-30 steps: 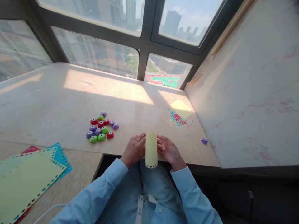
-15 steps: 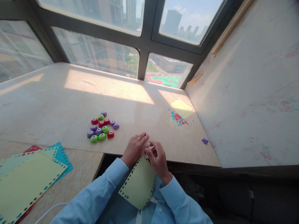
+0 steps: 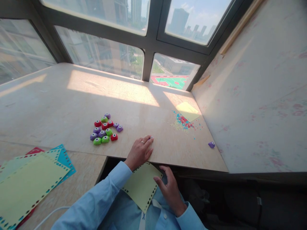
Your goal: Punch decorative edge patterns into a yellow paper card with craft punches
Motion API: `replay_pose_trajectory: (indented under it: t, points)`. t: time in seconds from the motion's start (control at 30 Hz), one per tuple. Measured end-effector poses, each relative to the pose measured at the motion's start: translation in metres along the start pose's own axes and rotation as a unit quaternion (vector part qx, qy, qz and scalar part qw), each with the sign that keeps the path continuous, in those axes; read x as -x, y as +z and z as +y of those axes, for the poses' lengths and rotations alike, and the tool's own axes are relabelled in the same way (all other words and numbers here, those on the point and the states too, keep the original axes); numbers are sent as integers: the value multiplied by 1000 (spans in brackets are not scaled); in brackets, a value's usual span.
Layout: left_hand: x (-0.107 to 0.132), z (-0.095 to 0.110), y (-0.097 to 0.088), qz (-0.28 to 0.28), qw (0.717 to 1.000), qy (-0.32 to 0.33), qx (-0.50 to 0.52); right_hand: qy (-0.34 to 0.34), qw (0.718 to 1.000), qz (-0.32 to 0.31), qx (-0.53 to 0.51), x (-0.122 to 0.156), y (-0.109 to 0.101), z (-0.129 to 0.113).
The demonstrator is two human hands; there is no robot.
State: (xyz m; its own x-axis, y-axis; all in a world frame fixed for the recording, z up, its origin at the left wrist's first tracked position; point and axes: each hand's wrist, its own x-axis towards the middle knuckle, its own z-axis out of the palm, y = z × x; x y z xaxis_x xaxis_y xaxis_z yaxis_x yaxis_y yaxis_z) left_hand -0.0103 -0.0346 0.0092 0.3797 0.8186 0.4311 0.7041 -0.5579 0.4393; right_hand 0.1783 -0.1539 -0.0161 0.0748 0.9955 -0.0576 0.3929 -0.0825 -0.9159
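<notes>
My left hand (image 3: 140,152) rests at the front edge of the pale table (image 3: 72,102), fingers curled round a small punch that barely shows at the fingertips. My right hand (image 3: 169,188) lies below the table edge over my lap, fingers spread on a pale yellow sheet (image 3: 141,185) with heart-shaped holes punched along its borders. The sheet lies flat on my blue shirt. A cluster of several small red, green and purple punches (image 3: 105,129) sits on the table to the left of my left hand.
A stack of punched coloured sheets (image 3: 28,179) lies on the lower surface at the left. Coloured paper confetti (image 3: 183,122) and a yellow square (image 3: 187,111) are at the back right. One purple punch (image 3: 211,144) sits alone near the right wall.
The yellow sheet, first held upright and curled between both hands at the table edge, came down onto my lap. My right hand moved down with it; my left hand stayed put.
</notes>
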Motion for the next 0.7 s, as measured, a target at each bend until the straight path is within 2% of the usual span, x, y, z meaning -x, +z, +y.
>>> replay_pose_trajectory:
  t: [0.07, 0.17, 0.27, 0.4, 0.53, 0.63, 0.7]
  points:
    - [0, 0, 0, -2, 1000, 0, -1, 19, 999, -40, 18, -8, -1, 1]
    - [0, -1, 1, -5, 1000, 0, -3, -7, 993, -114, 5, -24, 0, -6]
    - [1, -2, 1, -8, 1000, -1, -8, -2, 984, -178, -4, -33, 0, -16]
    - [0, -1, -1, -9, 1000, -2, -3, -31, 973, -228, 37, -33, -14, -26]
    - [-1, 0, -1, -2, 1000, -1, 20, -25, 971, -232, 43, -33, -49, -33]
    - [-1, -1, -1, 0, 1000, 1, 31, 6, 985, -172, 26, -38, -80, -35]
    - [-1, -2, 0, 2, 999, 5, 34, 46, 991, -119, -32, -43, -97, -34]
